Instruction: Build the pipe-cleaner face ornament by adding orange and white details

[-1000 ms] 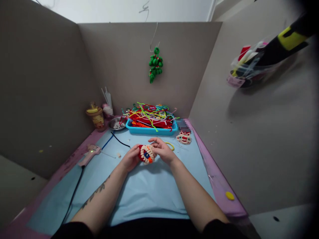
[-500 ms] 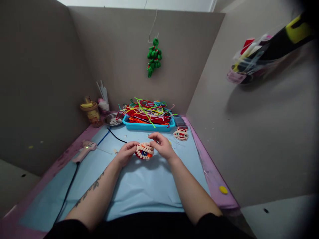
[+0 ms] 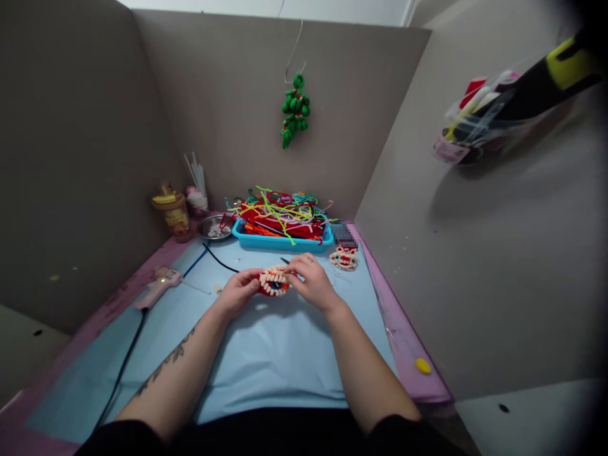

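Between my hands, just above the blue cloth (image 3: 270, 367), is a small pipe-cleaner craft piece (image 3: 273, 282), cream loops around a blue, red and orange middle. My left hand (image 3: 239, 292) pinches its left edge between thumb and fingers. From the other side, my right hand (image 3: 311, 282) closes its thumb and fingertips on the right edge. A dark pointed thing (image 3: 285, 260) shows just behind the right fingers; what it is I cannot make out. A similar cream and red craft piece (image 3: 344, 259) lies further right on the cloth.
A blue tray (image 3: 280, 242) heaped with colourful pipe cleaners stands at the back, beside a metal bowl (image 3: 204, 229). At left lie a pink glue gun (image 3: 160, 288) and its black cord; a cup (image 3: 175, 218) stands behind. A green ornament (image 3: 295, 111) hangs from the partition.
My right hand has turned inward, its raised fingers now closing onto the craft piece's right edge. The piece has tilted and risen slightly. My left hand keeps its hold.
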{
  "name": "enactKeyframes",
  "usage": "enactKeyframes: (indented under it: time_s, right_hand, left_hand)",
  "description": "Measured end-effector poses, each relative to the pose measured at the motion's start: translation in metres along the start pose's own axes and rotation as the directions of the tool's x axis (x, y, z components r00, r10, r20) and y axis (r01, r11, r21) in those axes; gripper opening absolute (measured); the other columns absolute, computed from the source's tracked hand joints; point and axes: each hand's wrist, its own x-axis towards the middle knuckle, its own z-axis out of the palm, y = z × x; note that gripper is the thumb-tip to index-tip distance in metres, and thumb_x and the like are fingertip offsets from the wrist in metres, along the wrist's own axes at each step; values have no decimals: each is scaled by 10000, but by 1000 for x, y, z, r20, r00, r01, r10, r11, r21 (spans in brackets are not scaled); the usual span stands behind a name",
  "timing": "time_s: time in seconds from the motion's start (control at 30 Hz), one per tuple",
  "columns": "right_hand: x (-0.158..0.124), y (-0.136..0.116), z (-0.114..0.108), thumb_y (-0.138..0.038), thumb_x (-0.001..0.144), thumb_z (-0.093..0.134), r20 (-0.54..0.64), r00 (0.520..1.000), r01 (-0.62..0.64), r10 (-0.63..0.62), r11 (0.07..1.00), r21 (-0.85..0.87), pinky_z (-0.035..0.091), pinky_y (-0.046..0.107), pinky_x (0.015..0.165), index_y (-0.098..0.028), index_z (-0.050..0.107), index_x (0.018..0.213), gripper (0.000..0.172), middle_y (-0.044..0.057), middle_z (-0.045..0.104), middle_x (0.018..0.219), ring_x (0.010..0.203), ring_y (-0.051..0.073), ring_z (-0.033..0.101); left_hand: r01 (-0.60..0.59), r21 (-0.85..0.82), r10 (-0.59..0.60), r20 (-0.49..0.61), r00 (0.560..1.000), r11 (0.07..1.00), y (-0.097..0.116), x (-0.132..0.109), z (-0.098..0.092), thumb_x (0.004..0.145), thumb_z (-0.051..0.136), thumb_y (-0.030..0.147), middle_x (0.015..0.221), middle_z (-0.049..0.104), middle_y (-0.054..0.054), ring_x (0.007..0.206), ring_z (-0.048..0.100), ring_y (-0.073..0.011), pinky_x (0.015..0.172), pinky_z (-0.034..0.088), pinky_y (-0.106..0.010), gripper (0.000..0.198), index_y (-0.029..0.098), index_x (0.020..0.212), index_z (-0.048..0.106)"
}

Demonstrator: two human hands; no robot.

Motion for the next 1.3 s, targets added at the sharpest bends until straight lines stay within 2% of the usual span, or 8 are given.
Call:
enactKeyframes:
  time_s: [0.2,0.37,0.67,1.07,1.3]
  right_hand:
    - [-1,-6,-4,-215,877,586,116,992,75,-48,969,-237,401,346,778,-195,663,871,80,65,654,881,867,203,505]
    - [-1,-9,-3,-223,887,570,154,986,106,-57,938,-331,378,337,762,-187,645,833,99,62,642,864,866,200,496]
    - [-2,-1,0,-229,909,533,139,989,97,-56,947,-307,376,334,768,-196,633,850,120,61,645,870,866,200,495]
    - [-5,6,4,-230,894,558,130,984,150,-118,952,-268,389,334,769,-202,646,837,108,51,652,819,834,193,510]
    - [-2,7,3,-183,854,582,185,979,116,-81,975,-188,403,314,736,-180,616,796,67,56,633,801,787,184,513]
  left_hand:
    - [28,50,-29,16,999,998,-5,2,-4,651,810,360,950,729,-107,811,667,-202,794,502,-315,412,129,981,723]
    - [66,33,-67,34,997,997,-6,3,-4,641,817,362,945,732,-101,806,666,-194,792,503,-305,418,133,980,727]
    - [136,-20,-134,94,987,990,-3,1,-3,653,814,342,967,729,-121,821,672,-203,801,506,-309,426,124,1008,725]
    - [168,-33,-165,82,983,985,-3,0,-3,643,822,329,973,734,-124,832,677,-212,818,504,-324,404,127,981,734]
    - [169,15,-169,110,979,986,-3,0,-5,655,810,324,986,733,-130,844,676,-223,842,489,-336,394,120,984,736]
